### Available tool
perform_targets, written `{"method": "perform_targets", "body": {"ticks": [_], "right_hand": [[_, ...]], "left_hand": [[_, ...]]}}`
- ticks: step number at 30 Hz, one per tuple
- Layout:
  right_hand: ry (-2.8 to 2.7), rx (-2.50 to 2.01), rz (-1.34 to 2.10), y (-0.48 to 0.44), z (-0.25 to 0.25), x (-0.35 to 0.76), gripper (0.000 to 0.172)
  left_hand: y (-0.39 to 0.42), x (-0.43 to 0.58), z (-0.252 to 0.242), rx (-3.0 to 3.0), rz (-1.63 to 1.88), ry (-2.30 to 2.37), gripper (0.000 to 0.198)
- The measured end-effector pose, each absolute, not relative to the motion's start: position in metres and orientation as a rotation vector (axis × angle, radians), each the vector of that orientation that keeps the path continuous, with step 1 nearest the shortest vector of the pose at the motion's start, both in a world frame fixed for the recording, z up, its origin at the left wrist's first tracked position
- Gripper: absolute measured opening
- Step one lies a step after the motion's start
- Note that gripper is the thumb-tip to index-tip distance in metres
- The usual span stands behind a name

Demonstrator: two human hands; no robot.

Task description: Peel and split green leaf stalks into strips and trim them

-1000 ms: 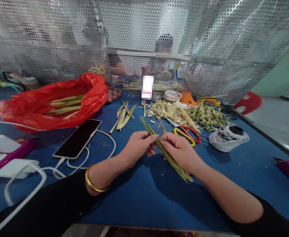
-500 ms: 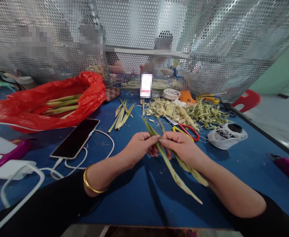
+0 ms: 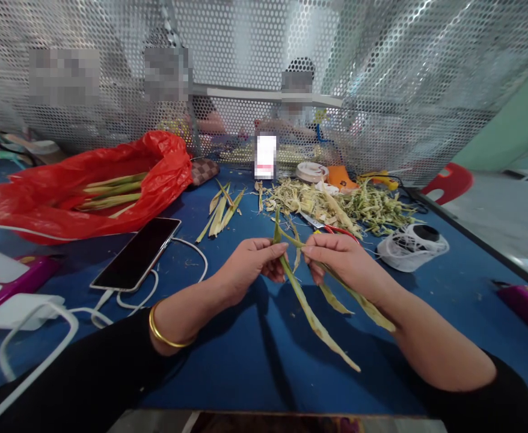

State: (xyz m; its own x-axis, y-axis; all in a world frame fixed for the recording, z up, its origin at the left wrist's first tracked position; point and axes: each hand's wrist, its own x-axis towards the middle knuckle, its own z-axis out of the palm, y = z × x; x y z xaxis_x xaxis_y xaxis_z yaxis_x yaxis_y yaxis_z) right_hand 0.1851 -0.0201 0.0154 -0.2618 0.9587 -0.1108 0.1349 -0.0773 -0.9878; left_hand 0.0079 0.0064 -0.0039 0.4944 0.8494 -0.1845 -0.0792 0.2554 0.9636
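Pinched in my left hand [image 3: 264,257] is a long green leaf stalk [image 3: 306,305], its pale pointed end slanting down to the right over the table. My right hand [image 3: 331,254] grips a thinner leaf strip [image 3: 367,308], whose upper end still runs toward the stalk's tip near my left fingers. Another dry strip [image 3: 336,299] hangs below my right hand. Just beyond that hand lie scissors [image 3: 336,231] with red handles, partly hidden by it. A few cut leaf pieces [image 3: 221,216] lie together on the table past my left hand.
A red plastic bag [image 3: 156,174] with several stalks stands at the left, near a phone [image 3: 138,252] on a white cable. Peeled scraps [image 3: 322,201] are heaped at the back right, beside a thread spool [image 3: 411,249] in white netting. A perforated metal screen [image 3: 246,54] closes off the back.
My right hand has moved right, away from my left, drawing the thin strip apart from the stalk. The stalk in my left hand has shifted slightly left.
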Motion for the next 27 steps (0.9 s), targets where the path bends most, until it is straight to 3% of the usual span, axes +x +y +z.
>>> {"method": "perform_targets", "body": {"ticks": [13,27], "right_hand": [[-1.547,-1.25,1.27,-0.024,0.003,0.173,0.032],[-1.394,-1.231,1.38,-0.02,0.008,0.183,0.02]], "left_hand": [[0.007,0.009,-0.007,1.206,0.715,0.82,0.026],[0.013,0.008,-0.011,1.133,0.916,0.94,0.025]]}}
